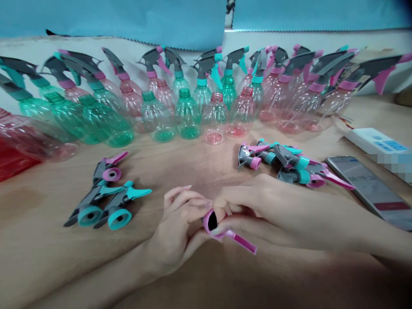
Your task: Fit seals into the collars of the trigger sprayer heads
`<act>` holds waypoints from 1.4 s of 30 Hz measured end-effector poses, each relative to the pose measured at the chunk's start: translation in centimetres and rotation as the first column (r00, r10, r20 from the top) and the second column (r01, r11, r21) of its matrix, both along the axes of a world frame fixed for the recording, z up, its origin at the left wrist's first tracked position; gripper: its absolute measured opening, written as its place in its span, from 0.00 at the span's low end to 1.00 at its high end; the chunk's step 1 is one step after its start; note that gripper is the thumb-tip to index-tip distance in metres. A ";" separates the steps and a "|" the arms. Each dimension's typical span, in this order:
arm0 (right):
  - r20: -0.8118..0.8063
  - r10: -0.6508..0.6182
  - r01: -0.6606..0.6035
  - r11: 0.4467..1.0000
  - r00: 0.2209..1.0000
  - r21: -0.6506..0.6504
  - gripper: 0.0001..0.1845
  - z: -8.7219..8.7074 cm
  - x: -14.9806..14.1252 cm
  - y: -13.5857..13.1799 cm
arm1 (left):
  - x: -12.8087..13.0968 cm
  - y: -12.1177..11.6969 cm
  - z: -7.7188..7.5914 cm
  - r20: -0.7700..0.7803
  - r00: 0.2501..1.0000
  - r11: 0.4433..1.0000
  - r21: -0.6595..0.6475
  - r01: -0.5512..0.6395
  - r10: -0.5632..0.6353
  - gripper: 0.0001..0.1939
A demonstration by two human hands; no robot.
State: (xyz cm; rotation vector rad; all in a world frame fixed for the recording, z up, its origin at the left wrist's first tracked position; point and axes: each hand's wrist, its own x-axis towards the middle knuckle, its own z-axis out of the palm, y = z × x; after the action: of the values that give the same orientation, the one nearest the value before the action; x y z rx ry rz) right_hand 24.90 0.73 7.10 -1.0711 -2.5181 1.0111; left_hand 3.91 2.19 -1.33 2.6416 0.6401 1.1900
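Between my two hands is a pink and grey trigger spray head (pixel 212 221), its pink collar facing me and the pink trigger pointing down to the right. My left hand (pixel 180 223) has its fingers closed round the collar's left side. From the right, my right hand (pixel 247 210) pinches the collar's rim with thumb and fingers. Most of the grey body is hidden behind the hands. Left of my hands lie two teal spray heads (pixel 119 219) and a pink spray head (pixel 112 173). Beyond my right hand is a pile of several pink and teal spray heads (pixel 283 161).
Open-necked green bottles (pixel 188 116) and pink bottles (pixel 215 118) stand in front of a row of bottles with sprayers fitted (pixel 202 73). A phone (pixel 370 189) and a white box (pixel 376 139) lie at the right. Something red (pixel 16 156) is at the far left.
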 end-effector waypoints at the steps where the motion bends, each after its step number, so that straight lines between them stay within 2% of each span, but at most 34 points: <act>1: 0.006 0.008 -0.008 1.000 1.000 -0.013 0.07 0.1 0.1 0.0 | 0.0 0.0 0.0 0.002 1.000 1.000 -0.011 0.001 -0.001 0.08; 6: -0.027 -0.033 0.033 0.999 0.999 0.004 0.07 0.0 0.1 0.2 | -0.1 0.2 -0.1 0.030 1.000 0.999 -0.048 0.004 -0.003 0.10; 10: -0.165 -0.064 0.088 0.985 0.984 0.145 0.06 -0.3 0.1 -0.2 | -0.1 0.1 0.1 0.022 1.000 0.999 -0.046 0.009 -0.008 0.11; 13: -0.221 -0.039 0.106 0.949 0.974 0.297 0.05 -0.4 0.1 -0.5 | 0.0 0.1 0.4 0.029 0.999 0.999 -0.043 0.023 -0.021 0.13; 15: -0.190 0.005 0.069 0.923 0.982 0.379 0.07 -0.5 0.0 -0.6 | 0.1 0.1 0.5 0.046 0.999 0.998 -0.053 0.021 -0.019 0.13; 19: -0.135 0.042 0.029 0.874 0.990 0.484 0.11 -1.1 0.1 -0.6 | 0.1 0.1 0.5 0.077 0.997 0.996 -0.088 -0.023 0.030 0.15; 23: -0.174 0.065 0.044 0.830 0.983 0.556 0.09 -1.8 0.1 -0.5 | 0.0 0.0 0.4 0.077 0.997 0.994 -0.112 -0.014 0.023 0.13; 26: -0.215 0.038 0.071 0.875 0.976 0.479 0.09 -1.8 0.1 -0.5 | -0.1 0.0 0.4 0.068 0.998 0.995 -0.102 0.000 0.007 0.13; 30: -0.211 -0.057 0.100 0.976 0.976 0.195 0.05 -1.2 0.2 -0.3 | 0.0 0.0 0.4 0.092 0.996 0.993 -0.114 -0.009 0.020 0.13; 32: -0.171 -0.083 0.099 0.991 0.982 0.088 0.06 -1.0 0.3 -0.1 | 0.1 0.0 0.4 0.087 0.996 0.994 -0.112 0.003 0.007 0.13; 35: -0.176 -0.035 0.031 0.999 0.984 -0.028 0.07 -0.8 0.5 0.3 | 0.1 0.0 0.3 0.067 0.997 0.996 -0.080 0.033 -0.028 0.12; 38: -0.176 0.000 -0.014 0.997 0.984 -0.080 0.09 -0.4 0.7 0.6 | 0.0 0.1 0.2 0.062 0.998 0.996 -0.078 0.033 -0.028 0.12; 42: -0.137 -0.018 0.011 0.999 0.990 -0.052 0.11 0.1 0.9 0.6 | -0.1 0.1 0.1 0.059 0.998 0.994 -0.107 0.010 -0.004 0.14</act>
State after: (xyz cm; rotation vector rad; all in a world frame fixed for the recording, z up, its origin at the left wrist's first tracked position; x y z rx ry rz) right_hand 25.83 1.33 7.17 -0.9953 -2.3842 1.1113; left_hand 3.84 2.32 -1.28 2.5089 0.6643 1.1913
